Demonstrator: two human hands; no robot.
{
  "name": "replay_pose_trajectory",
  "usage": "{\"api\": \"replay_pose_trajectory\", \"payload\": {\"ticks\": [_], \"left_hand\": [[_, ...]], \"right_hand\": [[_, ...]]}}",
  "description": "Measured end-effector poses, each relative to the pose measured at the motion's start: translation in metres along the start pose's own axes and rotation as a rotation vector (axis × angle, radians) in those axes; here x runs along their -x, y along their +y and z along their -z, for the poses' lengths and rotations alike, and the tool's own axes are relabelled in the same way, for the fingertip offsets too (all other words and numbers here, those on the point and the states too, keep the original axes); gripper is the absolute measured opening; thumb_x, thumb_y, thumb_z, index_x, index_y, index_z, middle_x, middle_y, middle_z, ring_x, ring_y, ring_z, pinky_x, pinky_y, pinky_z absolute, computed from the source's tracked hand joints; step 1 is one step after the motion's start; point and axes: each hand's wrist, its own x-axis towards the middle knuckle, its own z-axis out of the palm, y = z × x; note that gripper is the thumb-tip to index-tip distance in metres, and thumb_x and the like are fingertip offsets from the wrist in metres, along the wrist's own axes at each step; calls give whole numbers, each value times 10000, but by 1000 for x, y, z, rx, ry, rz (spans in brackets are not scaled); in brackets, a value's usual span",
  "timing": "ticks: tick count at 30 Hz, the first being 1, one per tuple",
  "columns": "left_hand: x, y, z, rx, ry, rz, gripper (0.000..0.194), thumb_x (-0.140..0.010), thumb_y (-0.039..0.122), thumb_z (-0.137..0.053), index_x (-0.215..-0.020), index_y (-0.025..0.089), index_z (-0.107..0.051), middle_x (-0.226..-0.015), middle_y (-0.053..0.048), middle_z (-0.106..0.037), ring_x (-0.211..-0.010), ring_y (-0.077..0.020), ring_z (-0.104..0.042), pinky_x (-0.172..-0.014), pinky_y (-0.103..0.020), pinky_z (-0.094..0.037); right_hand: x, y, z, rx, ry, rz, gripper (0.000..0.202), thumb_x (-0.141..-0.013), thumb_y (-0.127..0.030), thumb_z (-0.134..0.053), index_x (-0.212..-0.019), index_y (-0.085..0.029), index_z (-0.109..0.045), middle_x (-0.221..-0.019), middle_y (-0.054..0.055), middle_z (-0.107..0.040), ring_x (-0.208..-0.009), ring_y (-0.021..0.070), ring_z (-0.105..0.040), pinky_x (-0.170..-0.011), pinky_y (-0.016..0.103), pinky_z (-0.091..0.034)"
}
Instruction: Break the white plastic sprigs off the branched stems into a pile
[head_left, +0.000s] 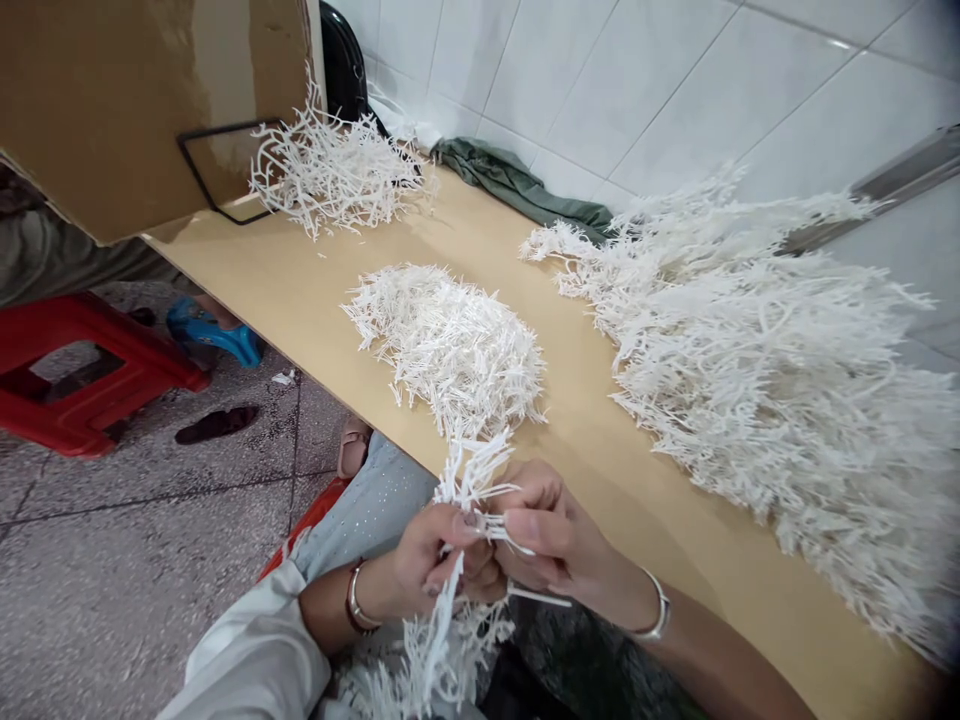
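Head view: left hand point(431, 560) and right hand point(544, 540), both pinched shut on one white plastic sprig point(465, 490), held off the near edge of the bench point(315, 290), over the lap; best gripped close at the branch joint, pulling short and straight; sorted heap point(450, 345) mid-bench; large pile point(787, 380) toward the far edge.

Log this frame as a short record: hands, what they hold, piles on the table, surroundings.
left hand: grips white plastic sprig
right hand: pinches the same sprig
near pile: middle of the table
large pile: right, by the tiled wall
far pile: by the cardboard box
cloth: green, against the wall
floor: red stool
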Motion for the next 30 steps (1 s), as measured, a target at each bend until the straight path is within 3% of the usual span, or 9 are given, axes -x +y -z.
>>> {"api": "replay_pose_trajectory", "payload": {"ticks": [5,8,11,13,16,19,23,30], "left_hand": [[2,-2,10,12,119,-64,726,-691,589,-531,-226,200,-134,-149,27,-68,-165,-36,-65,-244,-206,-78],[2,6,23,-6,141,-300,760,-687,631,-557,-218,215,-127,-133,57,-6,-147,-37,-18,-215,-205,-91],[1,20,29,20,-164,-501,654,-775,469,-558,-251,205,-268,-138,63,-138,-127,-43,-104,-220,-189,-188],[2,30,26,21,-382,-490,560,-829,348,-498,-310,202,-350,-173,54,-255,-142,-47,-185,-248,-175,-256],[5,40,18,-95,-419,-428,507,-843,290,-470,-356,189,-375,-210,47,-313,-173,-38,-194,-265,-167,-259],[7,45,13,-242,-286,-403,515,-826,303,-495,-347,182,-352,-211,41,-298,-189,-38,-185,-269,-175,-208],[12,44,15,-350,40,-361,539,-751,429,-559,-340,191,-306,-223,47,-204,-221,-48,-180,-294,-204,-161],[24,41,19,-463,528,-204,455,-787,452,-577,-499,184,-349,-384,85,-218,-355,-44,-177,-372,-198,-126]], "right_hand": [[-4,-7,-6,-112,3,40,580,-800,-427,-587,-392,-197,-245,-254,-106,-180,-207,11,-136,-259,159,-131],[1,-24,-10,-14,23,212,554,-863,-400,-510,-462,-212,-177,-292,-109,-137,-233,23,-121,-280,174,-153],[4,-44,-4,532,219,428,494,-904,-355,-505,-503,-200,-264,-412,-71,-244,-342,49,-221,-367,214,-196],[0,-55,9,951,416,497,430,-937,-338,-462,-563,-199,-305,-502,-52,-278,-429,73,-268,-435,240,-217],[-12,-60,31,1342,595,415,343,-974,-310,-355,-652,-208,-299,-574,-44,-303,-496,96,-312,-512,257,-256],[-23,-57,48,1553,605,277,299,-969,-281,-332,-682,-210,-289,-582,-43,-331,-505,104,-341,-538,263,-250],[-28,-50,56,1675,578,147,344,-946,-287,-392,-625,-195,-308,-539,-41,-339,-492,100,-341,-534,261,-221],[-24,-52,57,1708,737,178,489,-887,-508,-499,-564,-176,-340,-488,-48,-338,-455,77,-320,-507,244,-214]]}}
